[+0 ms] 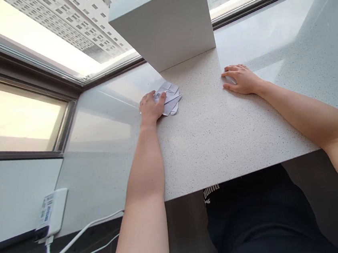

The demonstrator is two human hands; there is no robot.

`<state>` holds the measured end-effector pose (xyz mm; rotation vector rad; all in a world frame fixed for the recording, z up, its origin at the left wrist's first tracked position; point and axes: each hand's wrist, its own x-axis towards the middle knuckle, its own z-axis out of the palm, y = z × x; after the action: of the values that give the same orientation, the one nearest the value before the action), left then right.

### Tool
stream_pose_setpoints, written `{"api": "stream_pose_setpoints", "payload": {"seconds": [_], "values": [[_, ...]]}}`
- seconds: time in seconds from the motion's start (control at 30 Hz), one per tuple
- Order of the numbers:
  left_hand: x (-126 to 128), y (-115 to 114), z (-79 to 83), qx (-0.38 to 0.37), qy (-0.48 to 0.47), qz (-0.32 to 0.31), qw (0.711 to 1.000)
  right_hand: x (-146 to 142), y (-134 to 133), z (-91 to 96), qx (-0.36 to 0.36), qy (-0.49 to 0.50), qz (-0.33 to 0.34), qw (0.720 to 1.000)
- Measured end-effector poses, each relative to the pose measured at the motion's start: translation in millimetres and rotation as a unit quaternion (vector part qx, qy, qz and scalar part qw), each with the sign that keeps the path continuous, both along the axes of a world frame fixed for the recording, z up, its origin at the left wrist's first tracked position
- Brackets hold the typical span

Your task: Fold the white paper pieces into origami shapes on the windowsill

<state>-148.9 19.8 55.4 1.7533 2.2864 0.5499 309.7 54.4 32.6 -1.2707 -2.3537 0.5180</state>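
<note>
My left hand (149, 107) rests on a folded white paper piece (170, 98) on the speckled stone countertop (218, 137), fingers curled over its left edge and thumb pressing on it. The paper lies just in front of a white block (170, 25). My right hand (240, 78) lies flat on the counter to the right, fingers stretched out toward the left, holding nothing. The two hands are well apart.
A white block stands at the back against the window frame (70, 82). A white power bank (51, 213) with white cables (78, 238) lies at the lower left on the sill. The counter's front edge runs above my dark-clothed lap (257, 218).
</note>
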Motion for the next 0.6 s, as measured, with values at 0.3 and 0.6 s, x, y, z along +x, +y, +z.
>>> {"api": "stream_pose_setpoints", "payload": {"seconds": [0.3,0.6], "values": [[67.4,-10.6,-18.1,0.015,-0.015,-0.220,0.975,-3.1,-0.2,-1.8,0.010,0.009,-0.019,1.000],[153.2,-58.8,-0.5,-0.035,0.000,-0.372,0.927,-5.2,0.5,-3.1,0.026,0.006,-0.021,0.999]]}}
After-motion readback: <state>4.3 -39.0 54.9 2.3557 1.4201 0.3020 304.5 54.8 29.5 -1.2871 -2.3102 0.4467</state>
